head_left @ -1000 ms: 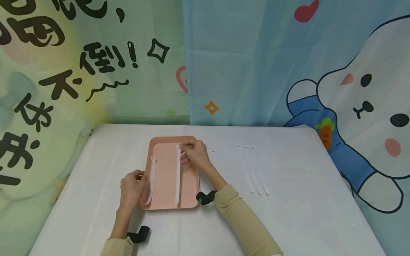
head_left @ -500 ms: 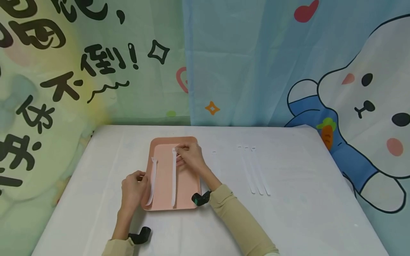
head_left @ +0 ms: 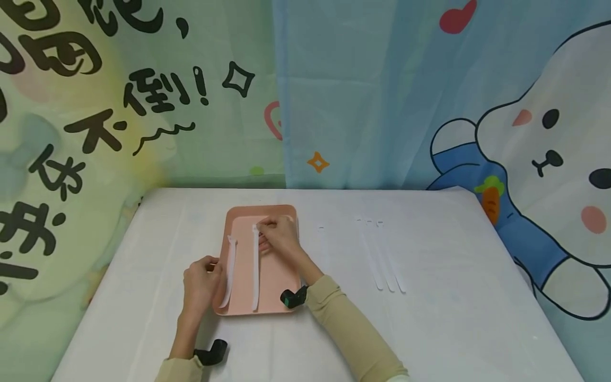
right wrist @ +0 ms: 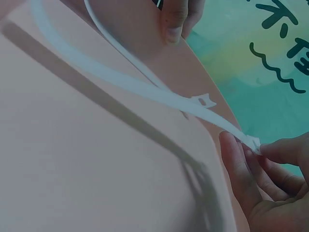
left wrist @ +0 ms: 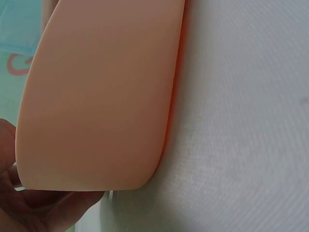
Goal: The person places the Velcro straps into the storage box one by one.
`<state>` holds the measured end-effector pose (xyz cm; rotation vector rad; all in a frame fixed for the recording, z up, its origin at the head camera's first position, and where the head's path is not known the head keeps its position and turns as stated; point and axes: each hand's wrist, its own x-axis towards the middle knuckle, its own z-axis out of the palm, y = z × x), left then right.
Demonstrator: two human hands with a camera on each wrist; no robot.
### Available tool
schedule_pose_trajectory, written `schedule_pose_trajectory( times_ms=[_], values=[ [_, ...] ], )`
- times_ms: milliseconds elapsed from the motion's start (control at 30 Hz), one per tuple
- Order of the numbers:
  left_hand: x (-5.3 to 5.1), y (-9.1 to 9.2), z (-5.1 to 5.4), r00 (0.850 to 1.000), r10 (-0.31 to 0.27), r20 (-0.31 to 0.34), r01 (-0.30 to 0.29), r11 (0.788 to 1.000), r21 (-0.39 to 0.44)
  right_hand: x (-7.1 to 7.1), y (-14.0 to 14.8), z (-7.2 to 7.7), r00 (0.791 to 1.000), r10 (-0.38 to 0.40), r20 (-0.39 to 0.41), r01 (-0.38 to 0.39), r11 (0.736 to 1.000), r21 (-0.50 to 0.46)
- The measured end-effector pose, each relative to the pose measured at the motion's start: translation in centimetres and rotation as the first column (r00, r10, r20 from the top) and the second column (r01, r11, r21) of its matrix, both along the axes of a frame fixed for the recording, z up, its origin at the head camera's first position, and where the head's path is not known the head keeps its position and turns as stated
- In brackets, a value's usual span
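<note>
In the head view a shallow pink tray (head_left: 243,254) lies on the table. My left hand (head_left: 200,278) holds its left rim; the left wrist view shows fingers (left wrist: 72,210) behind the tray wall. My right hand (head_left: 279,236) pinches the slotted head of a white cable tie (head_left: 255,276) between thumb and fingertips. This strap hangs lengthwise over the tray, its shadow on the tray floor in the right wrist view. A second white cable tie (head_left: 231,273) lies along the tray's left side, its slotted head (right wrist: 205,101) visible in the right wrist view.
Several more white straps (head_left: 382,260) lie side by side on the white table (head_left: 458,297), right of the tray. A faint small mark (head_left: 321,228) shows nearer the tray. Printed curtains (head_left: 363,95) hang behind the table.
My right hand has moved left and slightly toward me, carrying the cable tie across the tray closer to the other one. My left hand stays at the tray's rim.
</note>
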<state>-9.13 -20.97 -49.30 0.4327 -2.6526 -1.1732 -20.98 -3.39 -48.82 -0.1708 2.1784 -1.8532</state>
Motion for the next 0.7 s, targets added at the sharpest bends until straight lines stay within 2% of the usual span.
schedule_pose_trajectory(
  times_ms=[167,433,700],
  values=[
    [0.0,-0.1,-0.2,1.000,-0.006,-0.008,0.006,1.000,0.003,0.2,-0.5,-0.4,1.000,-0.008,-0.010,0.008,0.999,0.036],
    [0.0,-0.1,-0.4,1.000,-0.001,0.003,0.001,1.000,0.006,0.2,-1.6,-0.9,0.998,0.000,0.059,0.002,0.999,-0.033],
    [-0.1,-0.2,-0.5,1.000,-0.003,0.003,0.003,1.000,0.006,0.1,-2.4,-1.4,0.996,0.017,0.090,-0.013,0.999,-0.046]
  ],
)
